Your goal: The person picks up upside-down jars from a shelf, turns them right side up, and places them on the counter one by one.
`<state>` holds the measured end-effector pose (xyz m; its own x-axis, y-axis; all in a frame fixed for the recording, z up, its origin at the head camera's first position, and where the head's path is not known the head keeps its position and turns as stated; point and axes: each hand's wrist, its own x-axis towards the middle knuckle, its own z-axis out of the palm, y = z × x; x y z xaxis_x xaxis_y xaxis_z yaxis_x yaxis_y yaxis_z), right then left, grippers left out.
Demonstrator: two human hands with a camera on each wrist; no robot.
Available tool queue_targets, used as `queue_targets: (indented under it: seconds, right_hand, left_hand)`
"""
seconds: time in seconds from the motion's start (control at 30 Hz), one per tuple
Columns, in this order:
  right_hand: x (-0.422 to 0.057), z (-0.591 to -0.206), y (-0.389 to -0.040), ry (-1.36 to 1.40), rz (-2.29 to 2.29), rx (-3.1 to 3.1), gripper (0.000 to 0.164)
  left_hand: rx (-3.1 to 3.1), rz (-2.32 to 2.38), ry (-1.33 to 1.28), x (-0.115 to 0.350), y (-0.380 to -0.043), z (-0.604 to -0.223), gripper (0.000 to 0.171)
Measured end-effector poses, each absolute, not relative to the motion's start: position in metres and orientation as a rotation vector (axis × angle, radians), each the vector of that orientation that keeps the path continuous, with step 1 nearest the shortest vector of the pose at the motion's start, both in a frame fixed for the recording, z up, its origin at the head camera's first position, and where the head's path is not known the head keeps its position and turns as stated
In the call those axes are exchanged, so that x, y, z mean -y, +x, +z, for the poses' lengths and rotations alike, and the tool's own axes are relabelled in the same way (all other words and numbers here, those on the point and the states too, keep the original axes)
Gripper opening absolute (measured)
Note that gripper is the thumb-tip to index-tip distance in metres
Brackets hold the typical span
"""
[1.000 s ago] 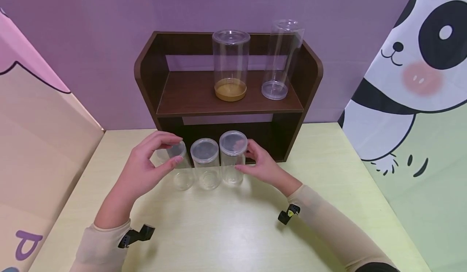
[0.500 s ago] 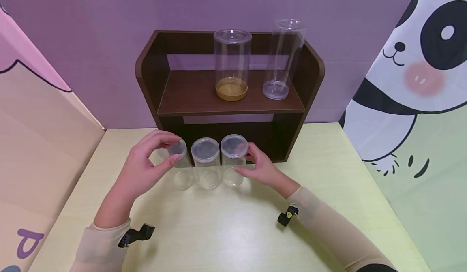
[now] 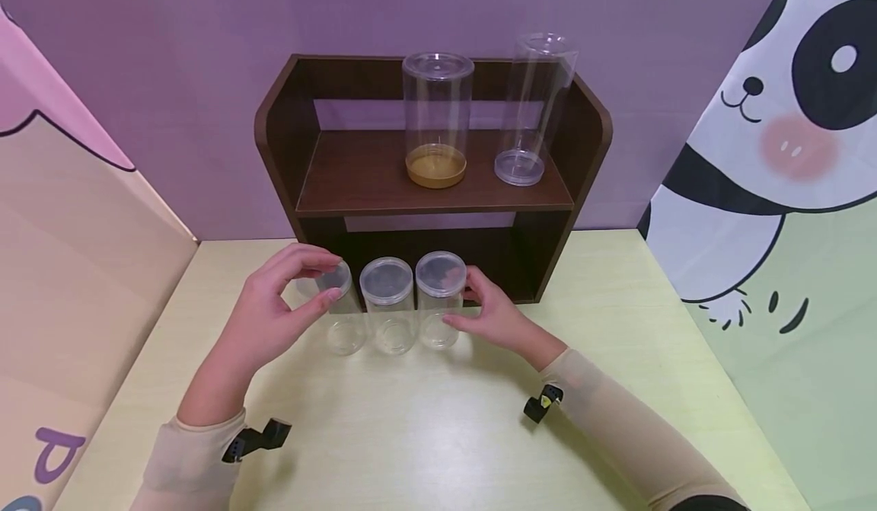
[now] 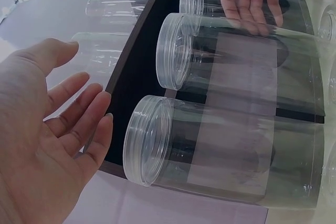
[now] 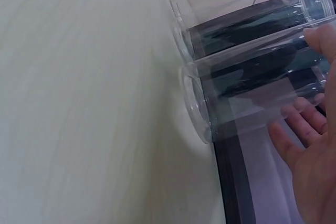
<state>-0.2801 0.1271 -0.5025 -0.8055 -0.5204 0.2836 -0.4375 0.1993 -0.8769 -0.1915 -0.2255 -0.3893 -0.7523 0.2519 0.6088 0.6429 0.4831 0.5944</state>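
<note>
Three clear lidded jars stand upright in a row before the shelf's lower opening: a left jar (image 3: 346,309), a middle jar (image 3: 388,313) and a right jar (image 3: 433,309). Beside the left jar my left hand (image 3: 281,305) hovers, fingers loosely bent; a gap shows between it and the jar lid (image 4: 147,140) in the left wrist view. My right hand (image 3: 496,313) holds the right jar by its side, with the thumb in front and the fingers behind. In the right wrist view those fingers (image 5: 302,124) show partly through the clear wall (image 5: 252,98).
A dark brown two-tier shelf (image 3: 432,211) stands against the purple backdrop. On its upper board are a wide clear cylinder with a gold base (image 3: 435,168) and a narrower clear cylinder (image 3: 519,167). Pale table surface (image 3: 411,435) extends in front of the jars.
Between one second and half a second ago, the right jar came slightly down and toward me with my right hand, level with the others. Since then both hands have hardly moved.
</note>
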Motion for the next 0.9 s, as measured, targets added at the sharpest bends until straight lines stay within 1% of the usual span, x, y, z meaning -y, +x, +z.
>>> queue_targets:
  seconds: [0.2, 0.37, 0.6, 0.77, 0.9]
  right_hand:
    - [-0.133, -0.496, -0.279, -0.944, -1.656, -2.38, 0.075]
    - [-0.144, -0.486, -0.277, -1.005, -1.702, -2.385, 0.077]
    - [-0.17, -0.465, -0.271, -1.08, -1.731, -2.464, 0.058]
    - [-0.19, -0.451, -0.265, -1.037, -1.719, -2.591, 0.048]
    - [-0.201, -0.444, -0.26, -1.004, -1.696, -2.677, 0.044]
  left_hand:
    - [2.296, -1.193, -0.738, 0.225, -0.192, -0.387, 0.038]
    - [2.289, -1.203, -0.743, 0.224, -0.193, -0.389, 0.037]
    - [2.285, -1.21, -0.74, 0.224, -0.193, -0.392, 0.035]
    - [2.293, -1.219, -0.719, 0.225, -0.193, -0.394, 0.036]
    - [2.266, -1.237, -0.639, 0.227, -0.193, -0.395, 0.035]
